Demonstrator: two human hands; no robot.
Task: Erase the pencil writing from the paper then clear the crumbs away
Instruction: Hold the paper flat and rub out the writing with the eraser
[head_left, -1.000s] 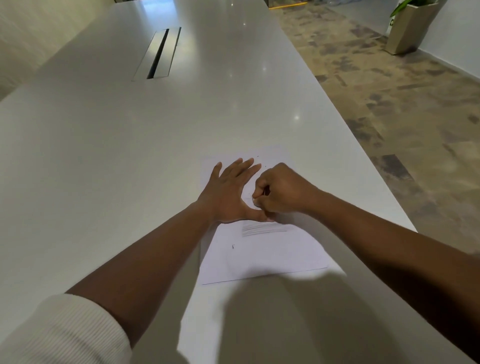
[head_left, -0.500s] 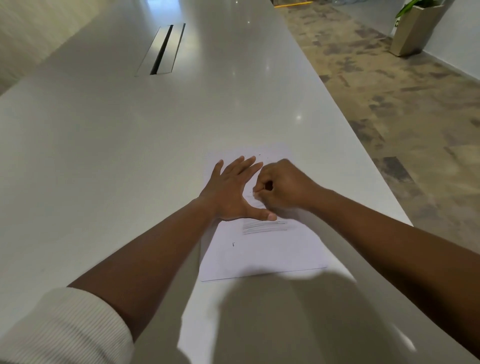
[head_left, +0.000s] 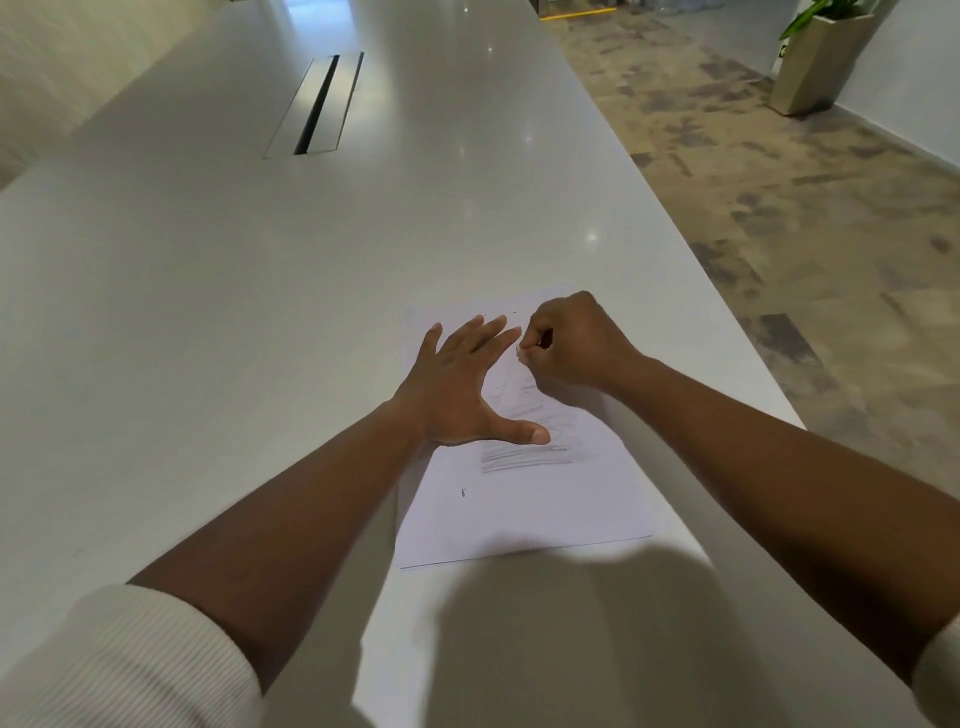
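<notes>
Left hand (head_left: 457, 384) flat, fingers spread, pinning the thin white paper (head_left: 524, 499) on the glossy pale worktop (head_left: 208, 312); right hand (head_left: 566, 345) curled around something small — presumably an eraser — at the sheet's far end; risk — hard rubbing could crease or tear it, grey pencil lines (head_left: 524, 457) remaining nearer.

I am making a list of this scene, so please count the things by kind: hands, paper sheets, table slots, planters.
Hands: 2, the left hand flat on the paper, the right hand curled, its fingertips pinched together.
Paper sheets: 1
Table slots: 1
Planters: 1
Total: 5
</notes>
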